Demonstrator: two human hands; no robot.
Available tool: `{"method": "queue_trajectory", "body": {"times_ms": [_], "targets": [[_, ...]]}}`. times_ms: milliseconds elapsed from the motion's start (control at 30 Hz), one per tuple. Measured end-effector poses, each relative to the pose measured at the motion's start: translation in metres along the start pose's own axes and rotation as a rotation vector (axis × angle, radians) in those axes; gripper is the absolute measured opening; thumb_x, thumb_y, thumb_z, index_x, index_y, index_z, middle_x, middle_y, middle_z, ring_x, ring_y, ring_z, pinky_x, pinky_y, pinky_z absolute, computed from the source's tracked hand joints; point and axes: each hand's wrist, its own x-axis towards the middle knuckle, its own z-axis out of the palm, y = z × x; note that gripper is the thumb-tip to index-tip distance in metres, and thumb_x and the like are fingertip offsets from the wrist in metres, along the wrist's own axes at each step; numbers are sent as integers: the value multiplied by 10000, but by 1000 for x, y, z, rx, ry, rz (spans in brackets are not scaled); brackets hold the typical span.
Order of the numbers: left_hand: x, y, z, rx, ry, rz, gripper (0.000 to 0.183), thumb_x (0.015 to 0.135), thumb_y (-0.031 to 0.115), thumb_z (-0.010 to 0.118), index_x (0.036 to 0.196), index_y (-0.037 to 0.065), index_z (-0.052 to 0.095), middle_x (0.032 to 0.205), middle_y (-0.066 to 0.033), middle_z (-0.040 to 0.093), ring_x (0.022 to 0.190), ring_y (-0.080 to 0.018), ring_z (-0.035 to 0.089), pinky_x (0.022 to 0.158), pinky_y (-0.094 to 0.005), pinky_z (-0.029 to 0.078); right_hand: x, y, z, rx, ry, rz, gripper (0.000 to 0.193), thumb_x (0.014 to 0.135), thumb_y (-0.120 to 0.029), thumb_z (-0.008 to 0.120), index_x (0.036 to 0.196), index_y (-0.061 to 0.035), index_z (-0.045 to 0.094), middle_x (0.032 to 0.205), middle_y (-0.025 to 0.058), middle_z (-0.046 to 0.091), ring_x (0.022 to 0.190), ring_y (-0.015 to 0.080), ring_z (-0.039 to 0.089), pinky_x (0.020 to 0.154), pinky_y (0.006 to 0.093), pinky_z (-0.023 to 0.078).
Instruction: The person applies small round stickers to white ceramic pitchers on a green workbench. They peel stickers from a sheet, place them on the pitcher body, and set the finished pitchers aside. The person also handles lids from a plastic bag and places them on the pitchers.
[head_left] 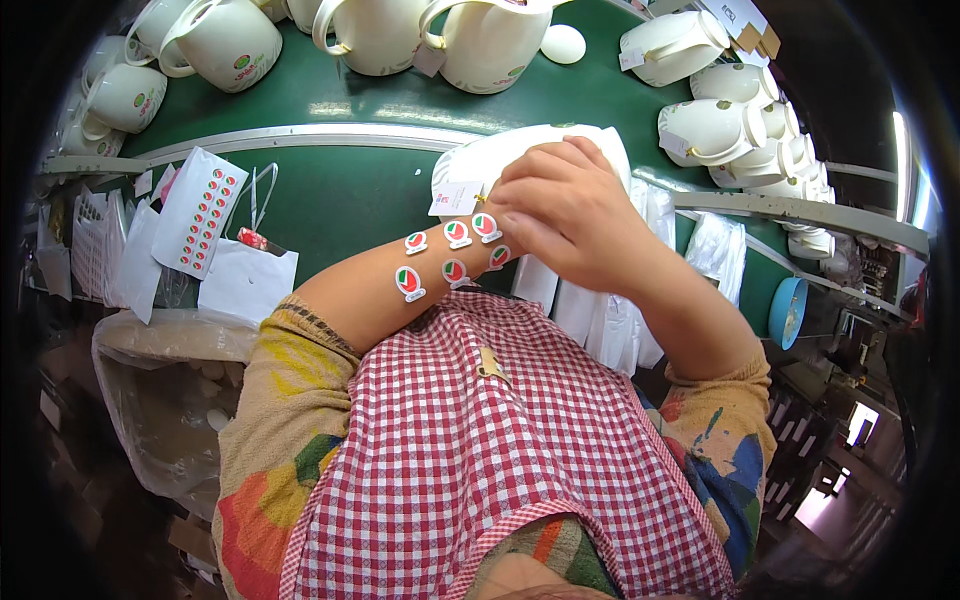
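A white pitcher-like vessel (470,150) lies on the green bench in front of me, and a small white tag (455,199) hangs on it by a gold tie. My right hand (560,205) rests over its near side with the fingers curled; whatever is under the fingertips is hidden. Across my body reaches my left forearm (355,290), its wrist tucked beneath my right hand, so the left fingers cannot be seen. Several red-and-green stickers (455,234) are stuck along that forearm, the uppermost close to my right thumb.
White pitchers (478,45) stand along the back, and more (705,130) line the right side, beyond a metal rail (310,137). At left hangs a sticker sheet (200,212) above a plastic-lined bin (150,400). White plastic sleeves (610,325) and a blue bowl (788,312) are to the right.
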Motion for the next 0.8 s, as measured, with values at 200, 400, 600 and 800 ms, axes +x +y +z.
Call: {"method": "queue_trajectory", "body": {"times_ms": [200,400,600,800], "targets": [[-18,14,-6,-132,-54,-147,217,839,198,598,986,39,601,747,-110,623,686,-280,603,628,-388,474,4,13,10,64,-230,140,145,763,-174,651,832,-55,697,920,60,642,936,236,570,913,386,382],[-8,14,0,-133,-55,-155,217,843,194,600,996,41,600,728,-88,608,655,-241,590,591,-358,467,10,19,16,298,-190,163,86,699,-121,680,711,-37,682,806,72,646,792,247,598,776,352,463],[-4,16,-2,-168,-117,-212,217,847,190,601,1006,42,598,709,-66,592,623,-202,577,553,-328,460,12,18,17,212,-137,156,81,711,-125,647,728,-47,631,791,74,625,793,241,587,821,363,434],[32,-2,-19,-207,-293,-453,218,850,186,603,1016,44,597,690,-44,576,592,-163,563,515,-298,454,14,24,12,307,192,30,93,760,-106,628,819,-46,589,842,68,593,833,210,572,809,339,425]]}}
